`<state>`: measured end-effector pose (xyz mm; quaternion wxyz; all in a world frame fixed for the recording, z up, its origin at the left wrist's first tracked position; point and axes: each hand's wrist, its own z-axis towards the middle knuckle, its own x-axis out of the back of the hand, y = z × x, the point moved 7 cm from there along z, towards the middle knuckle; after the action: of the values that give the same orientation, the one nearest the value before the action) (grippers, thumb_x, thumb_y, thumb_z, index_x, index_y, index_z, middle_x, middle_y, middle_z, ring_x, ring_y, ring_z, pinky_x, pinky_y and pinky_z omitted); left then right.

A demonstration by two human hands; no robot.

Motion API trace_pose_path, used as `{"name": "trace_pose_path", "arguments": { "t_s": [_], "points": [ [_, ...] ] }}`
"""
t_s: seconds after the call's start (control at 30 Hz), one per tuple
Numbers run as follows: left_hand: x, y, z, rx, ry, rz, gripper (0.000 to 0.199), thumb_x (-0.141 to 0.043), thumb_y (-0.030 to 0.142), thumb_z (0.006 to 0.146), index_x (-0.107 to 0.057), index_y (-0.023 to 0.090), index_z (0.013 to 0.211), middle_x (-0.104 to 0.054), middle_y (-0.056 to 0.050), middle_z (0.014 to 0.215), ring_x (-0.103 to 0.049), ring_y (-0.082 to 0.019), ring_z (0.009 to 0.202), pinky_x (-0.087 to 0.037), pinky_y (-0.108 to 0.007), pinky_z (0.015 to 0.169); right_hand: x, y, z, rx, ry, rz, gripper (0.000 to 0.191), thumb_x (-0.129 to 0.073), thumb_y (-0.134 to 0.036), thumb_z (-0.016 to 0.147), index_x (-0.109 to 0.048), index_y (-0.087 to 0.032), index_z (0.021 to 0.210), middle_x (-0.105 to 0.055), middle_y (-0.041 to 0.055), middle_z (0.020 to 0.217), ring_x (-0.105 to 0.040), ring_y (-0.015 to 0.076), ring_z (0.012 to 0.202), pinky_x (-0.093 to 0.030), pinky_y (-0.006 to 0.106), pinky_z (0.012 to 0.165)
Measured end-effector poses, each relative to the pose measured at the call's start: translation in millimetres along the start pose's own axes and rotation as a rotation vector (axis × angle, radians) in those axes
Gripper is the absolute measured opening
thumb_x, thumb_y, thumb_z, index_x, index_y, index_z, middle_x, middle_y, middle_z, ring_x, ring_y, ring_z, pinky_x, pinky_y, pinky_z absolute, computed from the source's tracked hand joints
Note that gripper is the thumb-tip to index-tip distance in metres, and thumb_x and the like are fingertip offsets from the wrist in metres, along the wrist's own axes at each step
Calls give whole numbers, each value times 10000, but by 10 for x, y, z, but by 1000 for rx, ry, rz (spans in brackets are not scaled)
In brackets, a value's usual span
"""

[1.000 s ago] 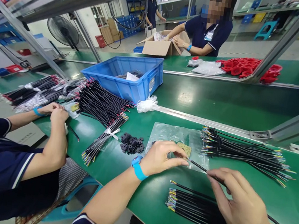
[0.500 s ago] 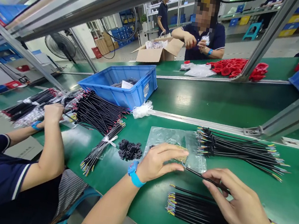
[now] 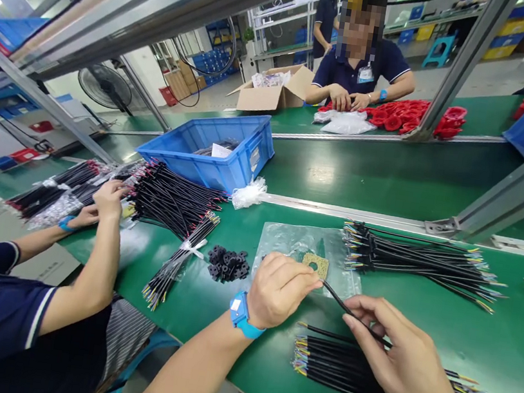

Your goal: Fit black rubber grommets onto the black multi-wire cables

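A black cable (image 3: 336, 297) runs between my two hands above the green table. Pinched at the cable's left end, my left hand (image 3: 281, 287) is closed and hides the wire tips. My right hand (image 3: 396, 352) grips the same cable farther along, between thumb and fingers. Behind my left hand, a yellowish square sponge with a hole (image 3: 315, 266) lies on a clear plastic bag (image 3: 280, 235). Below my right hand lies a row of black cables (image 3: 340, 367) with coloured wire ends. Small black plastic parts (image 3: 228, 264) are heaped left of my left hand.
A cable bundle with black fittings (image 3: 404, 255) lies at back right. A tied cable bundle (image 3: 179, 260) and a blue crate (image 3: 218, 164) are to the left. A co-worker's hands (image 3: 107, 204) work at far left; another person (image 3: 362, 74) sits opposite. A metal post (image 3: 512, 183) rises at right.
My left hand has closed its fingers onto the cable's end, uncovering the sponge. My right hand has shifted slightly left. The co-worker's hands at left moved right; the person opposite lowered their hands.
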<state>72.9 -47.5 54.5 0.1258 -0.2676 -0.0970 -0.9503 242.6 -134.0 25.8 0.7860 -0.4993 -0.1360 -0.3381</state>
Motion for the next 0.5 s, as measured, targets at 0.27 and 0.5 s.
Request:
{"name": "trace_pose_path", "arguments": {
  "t_s": [0.27, 0.5],
  "points": [
    [-68, -145, 52, 28, -129, -155, 396, -604, 505, 1022, -690, 197, 1256, -787, -78, 1107, -717, -191, 1012, -573, -343, 888, 170, -77, 32, 143, 74, -129, 122, -537, -297, 1062, -639, -274, 1124, -715, 2, 942, -705, 139, 759, -557, 223, 658],
    [-106, -111, 26, 19, -194, -165, 230, -545, 339, 1084, -727, 204, 1049, -783, -20, 914, -661, -159, 864, -513, -310, 799, 130, -68, 17, 181, 61, -180, 142, -533, -287, 1071, -644, -265, 1155, -716, 5, 966, -714, 144, 796, -567, 235, 718]
  ]
}}
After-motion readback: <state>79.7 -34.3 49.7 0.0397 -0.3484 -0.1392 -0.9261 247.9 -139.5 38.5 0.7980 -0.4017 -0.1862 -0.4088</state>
